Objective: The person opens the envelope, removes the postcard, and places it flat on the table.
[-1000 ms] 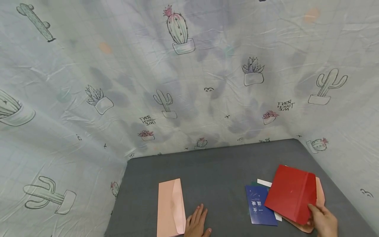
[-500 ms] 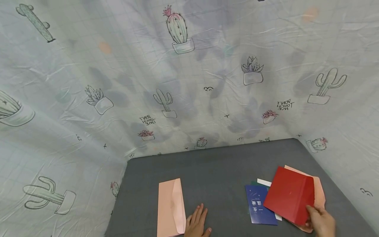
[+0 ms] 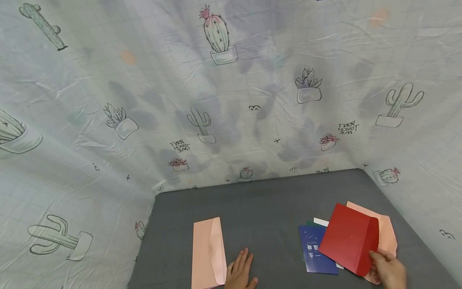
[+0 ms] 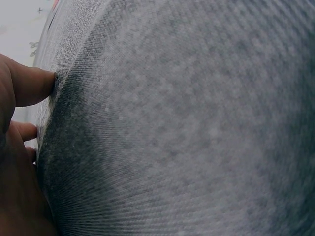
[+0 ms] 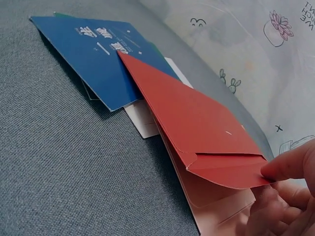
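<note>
My right hand (image 3: 390,269) pinches the flap edge of a red envelope (image 3: 348,239) between thumb and fingers. In the right wrist view the red envelope (image 5: 197,113) tilts up over a pink envelope (image 5: 221,216), its far corner overlapping a blue card (image 5: 98,59). The blue card (image 3: 319,255) with white characters lies at the left of this pile. My left hand (image 3: 239,273) rests on the dark grey table with fingers straight. Just left of it lies another pink envelope (image 3: 205,253), flap side up. In the left wrist view, my left hand (image 4: 19,118) touches grey fabric.
White paper (image 3: 321,221) and a dark green edge (image 3: 309,223) show from beneath the blue card and red envelope. The grey tabletop (image 3: 260,216) spans the area between the two sides. A cactus-printed curtain (image 3: 231,88) borders the table at the back and sides.
My right hand has moved slightly left with the red envelope, so more of the pink envelope beneath shows on the right. The left hand has stayed in place.
</note>
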`<state>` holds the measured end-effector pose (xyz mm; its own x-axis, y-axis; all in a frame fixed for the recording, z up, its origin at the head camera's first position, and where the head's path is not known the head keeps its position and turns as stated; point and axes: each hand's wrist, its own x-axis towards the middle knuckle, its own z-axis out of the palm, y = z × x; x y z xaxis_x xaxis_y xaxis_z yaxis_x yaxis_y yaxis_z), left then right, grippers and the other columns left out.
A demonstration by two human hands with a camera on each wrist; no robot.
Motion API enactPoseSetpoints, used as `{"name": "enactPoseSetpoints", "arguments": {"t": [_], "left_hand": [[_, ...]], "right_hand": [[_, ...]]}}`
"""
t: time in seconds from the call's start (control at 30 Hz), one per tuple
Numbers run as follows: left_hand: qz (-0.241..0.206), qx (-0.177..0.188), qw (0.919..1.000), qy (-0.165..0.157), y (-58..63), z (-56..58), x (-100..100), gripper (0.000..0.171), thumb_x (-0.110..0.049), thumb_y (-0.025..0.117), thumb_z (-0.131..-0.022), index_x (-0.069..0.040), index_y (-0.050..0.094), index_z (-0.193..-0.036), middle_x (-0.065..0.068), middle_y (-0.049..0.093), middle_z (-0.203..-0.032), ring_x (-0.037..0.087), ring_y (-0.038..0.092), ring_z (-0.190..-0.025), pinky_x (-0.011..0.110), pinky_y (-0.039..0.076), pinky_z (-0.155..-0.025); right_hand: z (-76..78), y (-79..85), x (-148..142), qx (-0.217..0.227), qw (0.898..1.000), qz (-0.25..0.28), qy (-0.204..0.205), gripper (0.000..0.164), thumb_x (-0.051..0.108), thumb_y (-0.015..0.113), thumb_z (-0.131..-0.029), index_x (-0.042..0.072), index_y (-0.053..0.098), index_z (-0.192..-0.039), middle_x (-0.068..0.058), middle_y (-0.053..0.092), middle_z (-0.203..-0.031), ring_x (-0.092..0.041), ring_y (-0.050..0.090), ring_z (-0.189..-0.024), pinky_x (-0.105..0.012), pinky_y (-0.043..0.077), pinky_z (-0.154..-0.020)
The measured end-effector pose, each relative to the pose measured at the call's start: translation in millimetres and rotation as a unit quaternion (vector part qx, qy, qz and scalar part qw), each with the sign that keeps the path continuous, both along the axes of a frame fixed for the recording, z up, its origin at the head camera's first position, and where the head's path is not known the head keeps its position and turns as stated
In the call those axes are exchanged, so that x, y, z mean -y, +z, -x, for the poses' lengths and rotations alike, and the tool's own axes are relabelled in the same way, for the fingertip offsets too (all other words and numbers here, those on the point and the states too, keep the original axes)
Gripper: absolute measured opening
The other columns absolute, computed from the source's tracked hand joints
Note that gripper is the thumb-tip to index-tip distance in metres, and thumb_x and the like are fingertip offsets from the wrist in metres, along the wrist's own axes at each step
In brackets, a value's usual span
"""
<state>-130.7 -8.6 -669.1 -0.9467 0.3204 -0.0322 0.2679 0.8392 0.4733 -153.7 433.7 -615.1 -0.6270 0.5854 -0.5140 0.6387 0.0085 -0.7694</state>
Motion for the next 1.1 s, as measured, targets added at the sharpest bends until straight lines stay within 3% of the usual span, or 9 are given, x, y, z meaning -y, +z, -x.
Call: {"name": "enactPoseSetpoints", "arguments": {"t": [0.17, 0.53, 0.9, 1.1], "left_hand": [[0.012, -0.024, 0.9996, -0.001, -1.8, -0.4, 0, 0.065, -0.045, 0.057, -0.096, -0.012, 0.043, -0.15, 0.01, 0.037, -0.164, 0.026, 0.032, -0.147, 0.045, 0.031, -0.105], [0.021, -0.056, 0.9982, -0.012, -4.3, -1.3, 2, 0.063, -0.045, 0.055, -0.098, -0.012, 0.043, -0.15, 0.009, 0.037, -0.163, 0.024, 0.032, -0.146, 0.043, 0.03, -0.103], [0.041, -0.071, 0.9966, -0.013, -6.1, -0.9, 2, 0.063, -0.045, 0.054, -0.098, -0.01, 0.043, -0.149, 0.009, 0.037, -0.163, 0.024, 0.033, -0.144, 0.042, 0.033, -0.102], [0.038, -0.071, 0.9967, -0.008, -7.2, -1.4, 1, 0.063, -0.045, 0.056, -0.097, -0.012, 0.044, -0.149, 0.009, 0.039, -0.162, 0.024, 0.033, -0.145, 0.042, 0.032, -0.102]], "right_hand": [[1.0, -2.5, -1, 0.012, 1.0, -0.007, 0.002, 0.056, 0.022, 0.055, -0.098, -0.01, 0.041, -0.142, -0.001, 0.058, -0.062, -0.021, 0.052, -0.055, -0.038, 0.045, -0.049], [-0.1, -3.9, 0, 0.008, 1.0, -0.015, 0.001, 0.055, 0.02, 0.056, -0.099, -0.01, 0.04, -0.142, 0.0, 0.057, -0.062, -0.02, 0.054, -0.055, -0.037, 0.046, -0.049], [-3.0, 10.3, 10, -0.004, 1.0, -0.031, -0.004, 0.049, 0.017, 0.051, -0.102, -0.005, 0.042, -0.145, 0.001, 0.053, -0.064, -0.015, 0.053, -0.053, -0.033, 0.051, -0.049], [-0.5, 14.7, 14, -0.028, 0.999, -0.024, -0.03, 0.048, 0.019, 0.052, -0.102, -0.002, 0.045, -0.145, 0.009, 0.055, -0.066, -0.014, 0.054, -0.054, -0.032, 0.051, -0.049]]}}
